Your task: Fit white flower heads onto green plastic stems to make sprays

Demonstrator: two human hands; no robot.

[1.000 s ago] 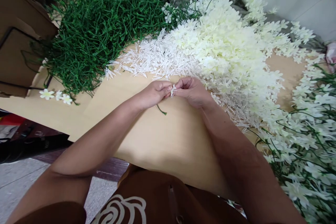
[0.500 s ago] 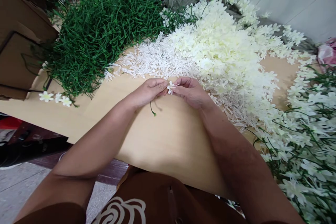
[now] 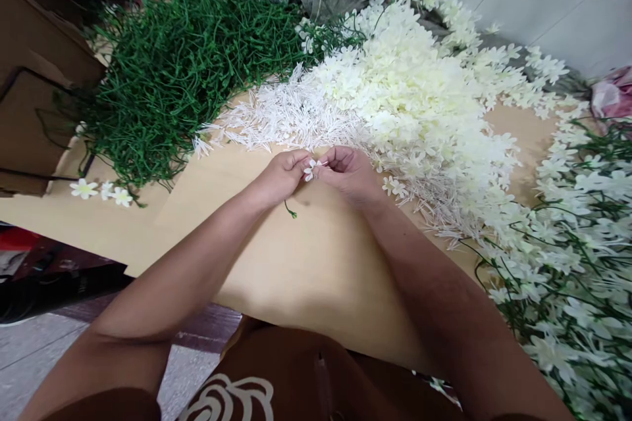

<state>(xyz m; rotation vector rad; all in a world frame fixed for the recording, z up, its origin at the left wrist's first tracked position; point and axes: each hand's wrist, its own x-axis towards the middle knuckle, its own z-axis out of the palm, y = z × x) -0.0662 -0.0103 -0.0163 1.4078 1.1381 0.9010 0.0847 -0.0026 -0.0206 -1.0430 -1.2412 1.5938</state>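
My left hand (image 3: 284,176) is closed in a pinch on a thin green artificial flower stem (image 3: 290,209), whose lower end hangs out beneath the fingers. Facing it, my right hand (image 3: 351,176) pinches a small white artificial flower (image 3: 311,170) between thumb and fingertips. The petals sit right against the left fingertips, and the hands nearly touch. How stem and flower meet is hidden by the fingers. Just beyond the hands lies a heap of thin white stamen pieces (image 3: 291,112).
A mound of green stems (image 3: 197,46) lies back left, and loose white flowers (image 3: 415,79) are piled back right. Flowers on stems (image 3: 582,263) cover the right side. A cardboard box (image 3: 44,92) stands left. Three flowers (image 3: 103,191) rest near the wooden board (image 3: 306,263).
The white flower has shifted slightly left, closer in against my left fingertips. My right hand has come along with it, and the left still pinches the stem.
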